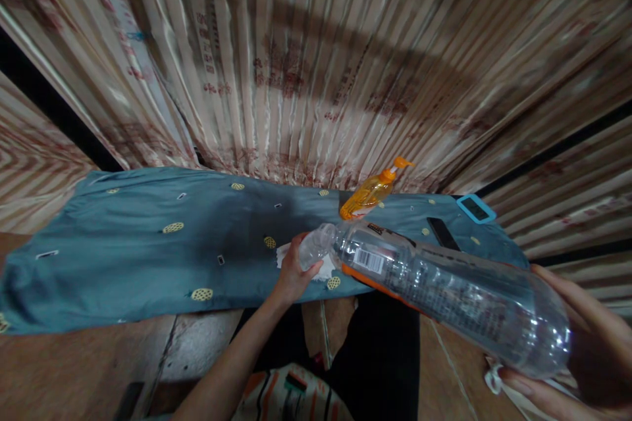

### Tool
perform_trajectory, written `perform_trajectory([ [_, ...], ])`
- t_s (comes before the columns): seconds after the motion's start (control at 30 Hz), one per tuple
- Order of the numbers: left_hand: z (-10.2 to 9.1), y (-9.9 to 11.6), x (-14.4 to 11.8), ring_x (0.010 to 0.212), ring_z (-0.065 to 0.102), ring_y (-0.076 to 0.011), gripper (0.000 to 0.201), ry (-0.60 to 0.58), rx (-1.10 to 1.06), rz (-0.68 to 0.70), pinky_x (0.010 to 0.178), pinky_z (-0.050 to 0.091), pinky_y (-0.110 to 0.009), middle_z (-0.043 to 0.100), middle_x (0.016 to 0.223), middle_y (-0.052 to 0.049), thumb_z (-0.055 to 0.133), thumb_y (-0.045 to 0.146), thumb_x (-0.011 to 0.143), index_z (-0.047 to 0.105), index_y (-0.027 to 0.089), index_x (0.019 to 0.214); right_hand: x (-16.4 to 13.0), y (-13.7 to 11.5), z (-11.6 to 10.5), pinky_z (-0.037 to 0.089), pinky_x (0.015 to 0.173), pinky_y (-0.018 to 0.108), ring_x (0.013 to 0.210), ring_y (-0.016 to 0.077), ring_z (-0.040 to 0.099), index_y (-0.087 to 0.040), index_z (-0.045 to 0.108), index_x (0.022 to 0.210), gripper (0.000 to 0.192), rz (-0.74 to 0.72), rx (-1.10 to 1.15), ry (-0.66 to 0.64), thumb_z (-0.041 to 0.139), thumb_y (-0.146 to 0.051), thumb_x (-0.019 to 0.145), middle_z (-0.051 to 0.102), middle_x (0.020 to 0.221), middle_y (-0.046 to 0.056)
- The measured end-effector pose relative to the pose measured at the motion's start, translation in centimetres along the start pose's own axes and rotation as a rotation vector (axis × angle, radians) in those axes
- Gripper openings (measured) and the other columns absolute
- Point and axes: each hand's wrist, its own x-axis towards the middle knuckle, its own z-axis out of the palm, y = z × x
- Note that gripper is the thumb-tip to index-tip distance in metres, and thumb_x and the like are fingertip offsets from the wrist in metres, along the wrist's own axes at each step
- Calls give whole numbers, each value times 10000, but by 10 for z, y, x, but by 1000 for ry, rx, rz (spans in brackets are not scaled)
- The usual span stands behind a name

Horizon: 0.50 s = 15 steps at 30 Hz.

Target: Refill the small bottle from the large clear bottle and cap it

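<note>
My right hand (587, 329) grips the base of a large clear plastic bottle (444, 293), which has a barcode label and an orange stripe. The bottle is tilted, its neck pointing left and slightly up. Its mouth meets the rim of a small clear plastic cup (314, 247), which my left hand (291, 279) holds with its fingers wrapped round it. Whether liquid is inside either one, I cannot tell. Beneath the cup, a white paper tissue (326, 270) lies on the cloth. Just beyond the bottle's neck stands an orange pump bottle (366, 197).
A teal cloth with pineapple prints (133, 243) covers the low table before me. Toward its right end lie a dark phone (443, 233) and a blue-framed device (474, 208). A pleated patterned curtain (296, 79) hangs behind; tiled floor (197, 348) shows below.
</note>
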Motion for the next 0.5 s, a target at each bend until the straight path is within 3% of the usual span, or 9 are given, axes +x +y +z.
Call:
perform_trajectory([
  [0.1,0,-1,0,1100,701,-260,581,2,-6,16,1007,567,-426,707,1194,-72,742,216,717,548,200,1264,0,0,-2,464,1089,240,1271,213,662,-380,471,1548,993,-26,22,-52,906,-332,656,602,1512,-23],
  [0.23,0,-1,0,1121,694,-264,581,-2,-8,-5,1026,557,-436,705,1211,-72,740,215,717,541,212,1263,1,-1,-3,475,1072,271,1263,232,672,-396,488,1534,982,-16,10,-40,907,-369,646,628,1483,-27],
  [0.4,1,-1,0,1133,688,-267,595,-2,-19,-7,1034,549,-447,701,1234,-80,739,209,712,531,215,1269,3,2,-2,475,1042,194,1216,191,692,-372,515,1520,977,-76,18,-22,920,-348,632,652,1450,-42],
  [0.5,1,-2,0,1117,695,-266,598,5,-10,-2,1017,559,-437,705,1218,-76,746,207,704,536,213,1264,3,3,-2,477,1056,223,1254,205,672,-369,483,1542,1010,-42,26,-49,923,-329,634,635,1472,-31],
])
